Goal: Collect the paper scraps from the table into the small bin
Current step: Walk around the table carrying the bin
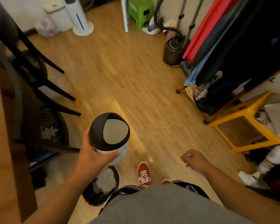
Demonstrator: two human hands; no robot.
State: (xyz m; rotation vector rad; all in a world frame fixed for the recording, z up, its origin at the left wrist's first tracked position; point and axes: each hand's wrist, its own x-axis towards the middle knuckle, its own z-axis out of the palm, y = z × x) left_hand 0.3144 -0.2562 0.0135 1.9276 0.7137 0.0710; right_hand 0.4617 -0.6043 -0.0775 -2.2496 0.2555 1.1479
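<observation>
Table (0,143): cut off by the left edge; its top is not visible. Small bin (111,139): contents hidden behind the black swing lid. Right hand (196,160): motion-blurred, curled; whether it holds anything cannot be told. Dark chairs (39,81): blurred. Second shoe (166,181): mostly hidden.

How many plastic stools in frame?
2. A green stool stands at the far wall, top centre; a yellow stool stands at the right, beside the clothes rack. Hanging clothes could hide others.
</observation>
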